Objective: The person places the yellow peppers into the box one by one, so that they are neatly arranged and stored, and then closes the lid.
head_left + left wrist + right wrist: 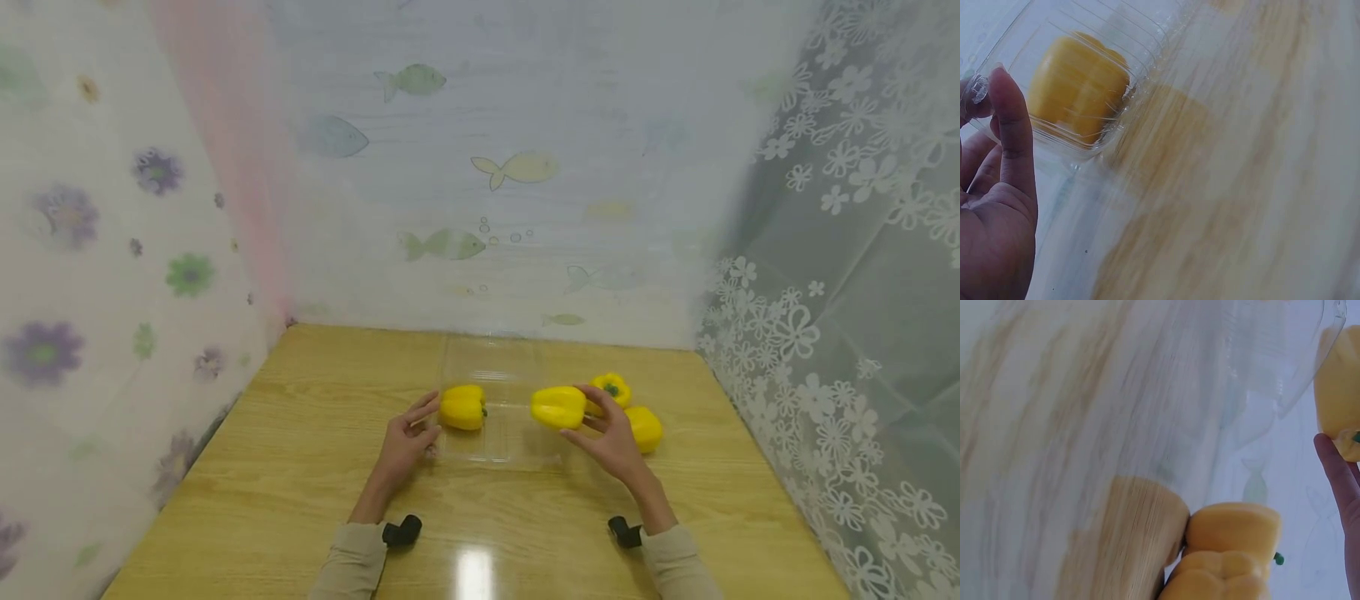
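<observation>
A clear plastic clamshell container (510, 443) lies opened on the table. One yellow bell pepper (462, 408) rests on its side at the left end; the left wrist view shows the pepper (1079, 87) through the see-through wall. My left hand (405, 442) pinches the container's left edge between thumb and fingers. Above the container's right side, my right hand (611, 437) holds a second yellow bell pepper (558, 407) near its stem end, tipped sideways. In the right wrist view the held pepper (1340, 394) is partly cut off by the frame.
Two more yellow bell peppers, one farther back (613, 386) and one nearer (645, 429), sit on the wooden table (315, 500) right of the container. Patterned sheets enclose the table at the back, left and right. Light glares off the table's front.
</observation>
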Demonstrator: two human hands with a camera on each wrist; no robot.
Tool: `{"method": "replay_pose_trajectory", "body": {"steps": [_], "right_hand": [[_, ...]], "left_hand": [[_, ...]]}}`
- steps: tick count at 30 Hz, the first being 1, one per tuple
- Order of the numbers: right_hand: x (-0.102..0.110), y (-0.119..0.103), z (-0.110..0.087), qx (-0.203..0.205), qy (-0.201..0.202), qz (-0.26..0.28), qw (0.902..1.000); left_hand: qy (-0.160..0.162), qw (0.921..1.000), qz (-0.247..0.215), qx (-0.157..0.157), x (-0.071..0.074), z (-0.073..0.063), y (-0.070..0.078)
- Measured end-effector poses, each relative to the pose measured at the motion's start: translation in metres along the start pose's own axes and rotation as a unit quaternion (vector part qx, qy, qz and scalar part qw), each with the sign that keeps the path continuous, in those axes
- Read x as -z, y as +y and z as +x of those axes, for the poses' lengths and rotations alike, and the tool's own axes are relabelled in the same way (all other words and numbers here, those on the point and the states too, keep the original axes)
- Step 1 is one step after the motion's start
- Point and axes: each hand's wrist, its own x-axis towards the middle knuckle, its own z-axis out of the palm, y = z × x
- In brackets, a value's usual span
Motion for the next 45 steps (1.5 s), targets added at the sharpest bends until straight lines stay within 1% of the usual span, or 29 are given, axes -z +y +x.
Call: {"method": "replay_pose_trajectory", "body": {"steps": [8, 12, 16, 20, 23, 26, 29, 35, 45], "right_hand": [[-0.006, 0.000, 0.005, -0.041, -0.006, 0.010, 0.9991], [-0.009, -0.002, 0.008, -0.037, -0.014, 0.017, 0.9991], [-0.014, -0.004, 0.008, -0.036, -0.021, 0.035, 0.9985], [-0.021, -0.006, 0.008, -0.046, -0.026, 0.055, 0.9971], [-0.028, -0.006, 0.008, -0.054, -0.039, 0.067, 0.9956], [-0.036, -0.007, 0.008, -0.063, -0.056, 0.082, 0.9931], [-0.044, -0.009, 0.008, -0.068, -0.062, 0.092, 0.9916], [-0.050, -0.013, 0.008, -0.072, -0.055, 0.081, 0.9926], [-0.054, -0.014, 0.010, -0.108, -0.066, 0.067, 0.9897]], "left_hand": [[-0.004, 1.0000, -0.001, 0.000, 0.000, 0.002, 0.002], [-0.002, 1.0000, -0.002, -0.003, 0.000, 0.003, 0.001], [-0.003, 1.0000, -0.003, -0.007, 0.001, 0.003, 0.000], [-0.005, 0.9999, -0.003, -0.010, 0.000, 0.002, -0.001], [0.002, 1.0000, -0.004, -0.008, 0.000, -0.001, 0.000], [0.010, 0.9999, -0.003, -0.002, -0.001, -0.004, 0.001], [0.013, 0.9999, 0.001, 0.002, -0.001, -0.007, 0.001], [0.007, 1.0000, 0.003, 0.002, -0.004, -0.012, 0.003], [0.004, 0.9999, -0.009, -0.002, -0.010, -0.012, 0.006]]}}
